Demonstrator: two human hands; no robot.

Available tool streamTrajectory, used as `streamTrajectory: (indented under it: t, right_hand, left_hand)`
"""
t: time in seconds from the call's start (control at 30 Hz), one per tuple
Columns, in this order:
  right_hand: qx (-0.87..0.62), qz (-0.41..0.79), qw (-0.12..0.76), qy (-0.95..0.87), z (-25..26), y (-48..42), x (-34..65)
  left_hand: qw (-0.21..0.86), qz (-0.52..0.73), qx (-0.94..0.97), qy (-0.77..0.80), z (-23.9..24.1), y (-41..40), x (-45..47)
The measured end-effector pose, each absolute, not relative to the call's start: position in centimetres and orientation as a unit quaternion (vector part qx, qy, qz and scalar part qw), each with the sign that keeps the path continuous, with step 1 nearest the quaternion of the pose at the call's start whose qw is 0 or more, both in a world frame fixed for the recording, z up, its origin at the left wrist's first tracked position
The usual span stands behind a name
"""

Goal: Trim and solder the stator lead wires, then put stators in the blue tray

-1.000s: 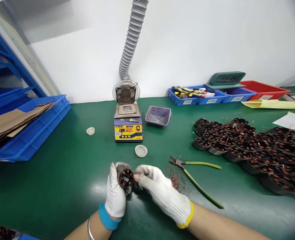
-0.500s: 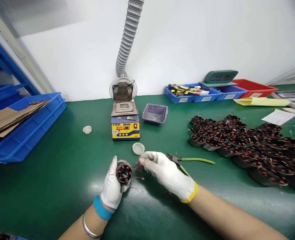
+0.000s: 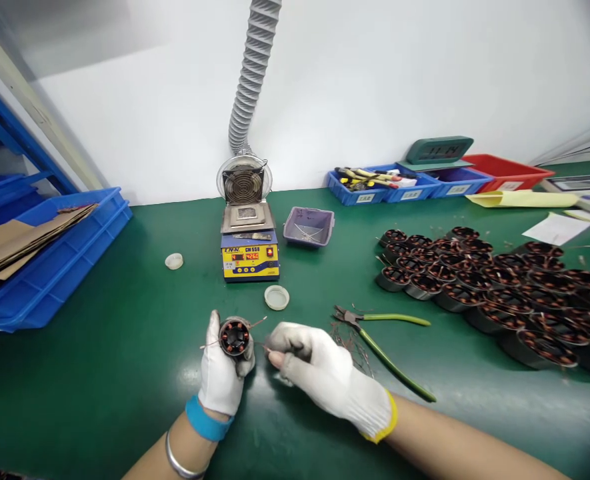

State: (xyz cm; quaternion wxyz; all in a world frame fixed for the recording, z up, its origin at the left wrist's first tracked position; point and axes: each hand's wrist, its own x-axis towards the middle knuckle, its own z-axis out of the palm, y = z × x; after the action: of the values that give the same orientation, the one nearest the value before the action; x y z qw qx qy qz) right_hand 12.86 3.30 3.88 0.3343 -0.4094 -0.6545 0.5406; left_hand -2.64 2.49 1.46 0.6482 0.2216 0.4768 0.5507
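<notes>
My left hand [image 3: 223,373], in a white glove, is wrapped round a motor stator [image 3: 235,337], a dark ring with copper windings facing up. Thin wire leads stick out from the stator at several sides. Just right of it, my right hand [image 3: 307,360], gloved with one bare fingertip, pinches a wire lead [image 3: 262,346] on the stator's right side. Beyond that hand lie green-handled cutting pliers [image 3: 382,350] with their handles spread. Wire scraps [image 3: 357,350] are scattered between the pliers and the right glove.
A yellow and blue solder pot [image 3: 249,257] stands ahead under a grey duct hose [image 3: 255,73]. Beside it are a purple tray [image 3: 309,228] and small round lids [image 3: 277,297]. Many stators [image 3: 457,295] crowd the right; a blue crate [image 3: 55,260] with cardboard stands left.
Both hands have shifted a little left, and the stator is turned so its leads point elsewhere. My right hand has come lower, uncovering the pliers' lower handle and the wire scraps.
</notes>
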Motion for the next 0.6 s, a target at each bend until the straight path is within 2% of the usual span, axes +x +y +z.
streamTrajectory:
  t: [0.13,0.33,0.4,0.5,0.53,0.6]
  right_hand:
    - [-0.435,0.540,0.391,-0.605,3.5,4.7,13.4]
    - [-0.384,0.530,0.382,-0.653,3.7,4.9,13.1]
    - [-0.375,0.470,0.384,-0.701,4.2,4.8,13.4]
    - [-0.369,0.297,0.391,-0.789,5.4,4.8,14.2]
    - [-0.354,0.228,0.393,-0.818,6.0,4.7,14.5]
    - [-0.311,0.111,0.387,-0.861,7.4,4.4,14.8]
  left_hand:
    - [0.703,0.562,0.186,0.395,2.3,2.5,-2.4]
    - [0.762,0.507,0.158,0.372,1.8,2.5,-2.2]
    - [0.786,0.460,0.169,0.377,1.6,2.4,-2.1]
    - [0.829,0.379,0.209,0.354,1.8,2.1,-2.0]
    - [0.828,0.394,0.214,0.336,2.1,2.0,-2.0]
    - [0.791,0.499,0.186,0.300,2.8,1.8,-2.2]
